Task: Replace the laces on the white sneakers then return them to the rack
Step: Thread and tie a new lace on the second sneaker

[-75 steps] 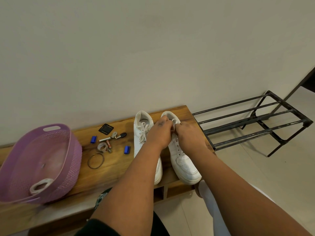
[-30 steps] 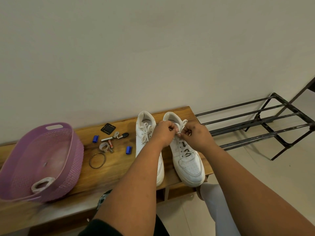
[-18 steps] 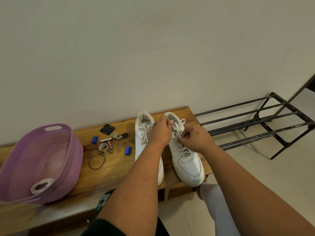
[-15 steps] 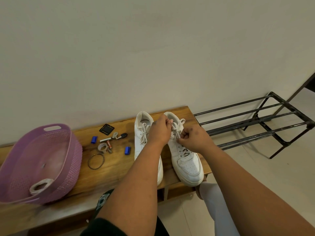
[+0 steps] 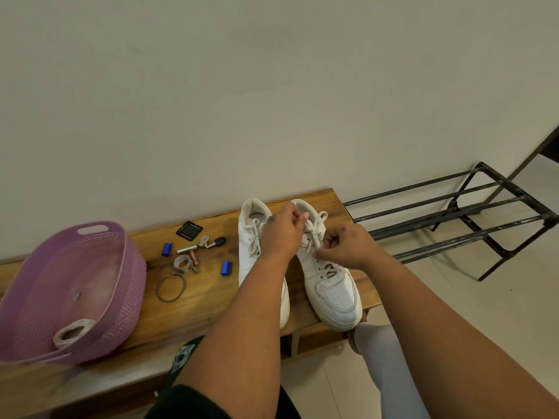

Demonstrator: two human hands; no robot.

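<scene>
Two white sneakers stand side by side on the wooden bench [image 5: 211, 300], toes toward me. The left sneaker [image 5: 251, 237] has its lace tied in a bow and is partly hidden by my forearm. Over the right sneaker [image 5: 332, 291], my left hand [image 5: 284, 231] pinches a strand of the white lace [image 5: 314, 234] near the tongue. Lower down, my right hand [image 5: 344, 246] pinches another part of the same lace. A lace loop sticks out toward the right by the collar. The black metal rack [image 5: 459, 219] stands on the floor to the right.
A purple plastic basket [image 5: 121, 285] with a coiled white lace [image 5: 72, 331] inside sits at the bench's left. Small items lie between it and the shoes: blue caps [image 5: 167, 248], a key bunch [image 5: 208, 242], a black square [image 5: 189, 228], a bangle [image 5: 171, 287]. My knee is below the bench.
Both hands have stayed on the right sneaker's lace. My right hand has shifted down and right, drawing the lace out, while the left hand keeps its pinch near the tongue.
</scene>
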